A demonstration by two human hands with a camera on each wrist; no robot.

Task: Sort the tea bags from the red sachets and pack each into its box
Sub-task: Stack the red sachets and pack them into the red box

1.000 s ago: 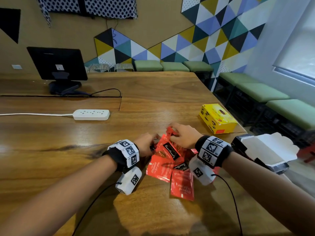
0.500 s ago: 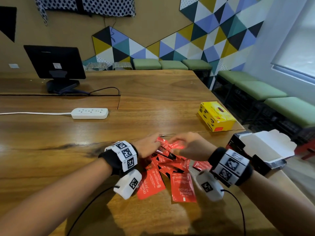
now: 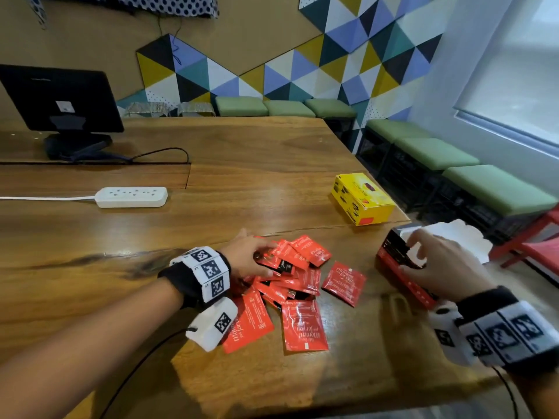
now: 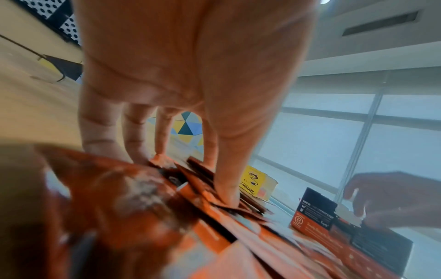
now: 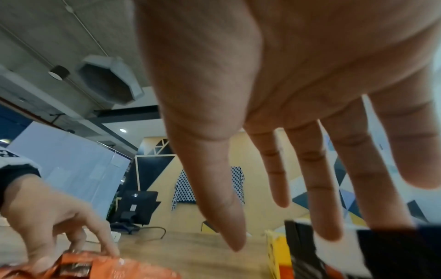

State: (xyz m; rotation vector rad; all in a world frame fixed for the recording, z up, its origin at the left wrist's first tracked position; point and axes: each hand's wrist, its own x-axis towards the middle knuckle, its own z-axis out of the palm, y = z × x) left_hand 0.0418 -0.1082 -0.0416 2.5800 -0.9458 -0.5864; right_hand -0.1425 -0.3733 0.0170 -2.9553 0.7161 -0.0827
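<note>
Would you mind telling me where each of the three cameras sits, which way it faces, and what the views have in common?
Head: worn on the head, facing forward and down at the table; shows both forearms, the left hand on the red sachets and the right hand at the red and black box.
Left wrist: under the left hand, facing along its fingers toward the window; fingertips press the sachets.
Right wrist: under the right hand, facing the far wall; fingers spread.
Shared: all three show the yellow box; each wrist view shows the other hand.

The left hand (image 3: 246,258) lies palm down, fingers (image 4: 100,132) and thumb extended downward with tips pressing. The right hand (image 3: 444,264) reaches out to the right, fingers (image 5: 319,181) spread and nearly straight, thumb pointing down. Both forearms stretch forward, wrists banded.
</note>
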